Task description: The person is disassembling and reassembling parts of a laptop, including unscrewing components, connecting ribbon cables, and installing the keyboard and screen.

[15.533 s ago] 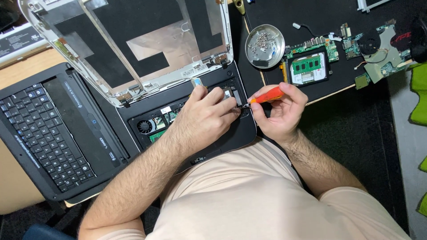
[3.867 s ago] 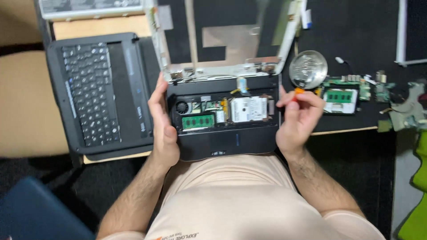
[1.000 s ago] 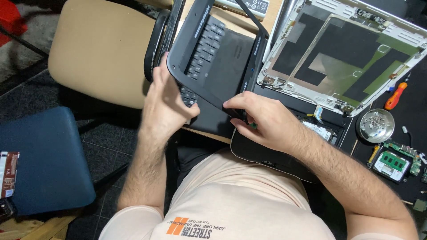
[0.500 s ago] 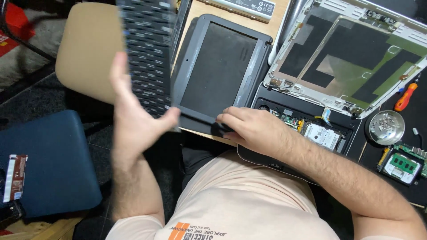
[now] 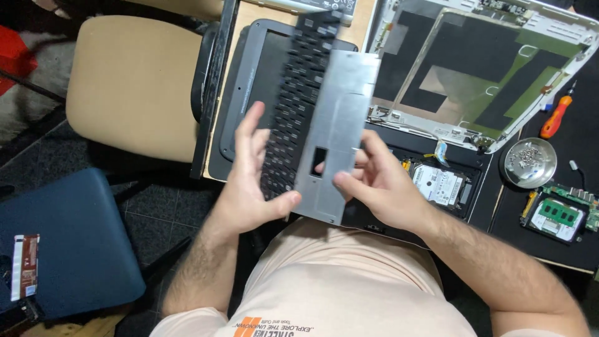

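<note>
Laptop teardown, well along. Both hands hold the detached keyboard (image 5: pixel 318 118) up off the desk, tilted, mid-flip: black keys show on its left half, bare grey metal backing on the right. Motion blur on the far end.

Left hand (image 5: pixel 253 187) grasps the keyboard's left near edge, fingers spread over the keys, thumb pinching the near corner. Right hand (image 5: pixel 377 187) supports the metal back from the right, fingertips on the plate near a small rectangular cut-out. Neither hand is empty.

Done, judging from how things lie:
- keyboard is free of the black palmrest frame (image 5: pixel 249 93), which lies empty on the desk behind the keyboard, at the left
- laptop base (image 5: pixel 437 181) is open, hard drive (image 5: pixel 437 184) exposed, just right of the right hand
- screen lid (image 5: pixel 480 68) is stripped to its silver frame, far right, panel out
- screws collected in a round metal dish (image 5: pixel 529 163)
- green memory board (image 5: pixel 558 215) lies out on the black mat, right edge
- orange-handled screwdriver (image 5: pixel 555 117) set aside, far right, untouched

Left: keyboard not yet put down; drive is in its bay. Can't tell if a ribbon cable is attached to the keyboard.

Beige chair seat (image 5: pixel 131 87) and blue stool (image 5: pixel 62 243) at left.
</note>
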